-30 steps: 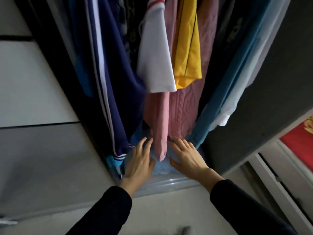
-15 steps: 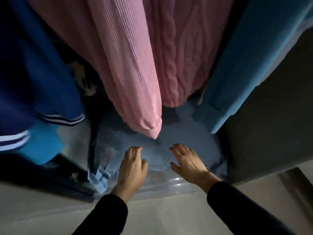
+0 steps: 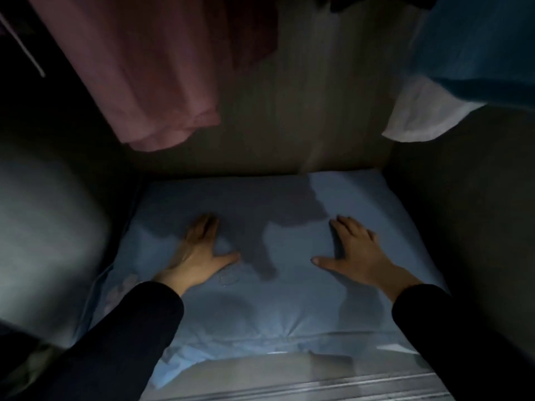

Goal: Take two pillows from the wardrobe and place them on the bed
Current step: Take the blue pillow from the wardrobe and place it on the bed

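A light blue pillow (image 3: pixel 278 302) lies flat on the wardrobe floor and fills most of its width. My left hand (image 3: pixel 199 253) rests palm down on the pillow's left half, fingers spread and slightly blurred. My right hand (image 3: pixel 356 250) lies flat on the right half, thumb pointing inward. Neither hand grips the fabric. Both arms are in black sleeves. I cannot tell whether a second pillow lies underneath.
A pink garment (image 3: pixel 150 82) hangs above the pillow at the left. A blue garment (image 3: pixel 477 44) and a white one (image 3: pixel 419 117) hang at the upper right. Dark wardrobe walls (image 3: pixel 463 212) close in on both sides. A metal door track (image 3: pixel 318 386) runs along the front edge.
My head has dropped below the hanging clothes and closer to the pillow. Both hands have slid farther in and spread apart across the pillow's top.
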The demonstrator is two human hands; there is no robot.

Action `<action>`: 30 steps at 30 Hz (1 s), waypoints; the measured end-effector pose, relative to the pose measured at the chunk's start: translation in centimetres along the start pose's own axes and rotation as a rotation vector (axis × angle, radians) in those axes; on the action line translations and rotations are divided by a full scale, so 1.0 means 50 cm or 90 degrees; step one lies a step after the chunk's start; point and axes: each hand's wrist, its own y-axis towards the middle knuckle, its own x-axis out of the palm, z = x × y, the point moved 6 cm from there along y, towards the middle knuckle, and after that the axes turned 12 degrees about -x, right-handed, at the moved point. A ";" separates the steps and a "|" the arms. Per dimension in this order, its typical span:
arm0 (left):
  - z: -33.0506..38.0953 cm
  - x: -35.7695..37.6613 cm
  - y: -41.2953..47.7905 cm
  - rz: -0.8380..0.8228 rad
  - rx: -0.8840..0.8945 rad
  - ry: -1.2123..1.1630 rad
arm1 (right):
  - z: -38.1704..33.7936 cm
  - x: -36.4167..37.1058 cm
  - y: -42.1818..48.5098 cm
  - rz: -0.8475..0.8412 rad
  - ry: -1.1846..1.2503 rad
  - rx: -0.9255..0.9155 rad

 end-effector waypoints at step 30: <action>0.026 -0.151 -0.115 0.222 0.024 -0.199 | -0.174 -0.136 -0.121 0.110 -0.094 0.024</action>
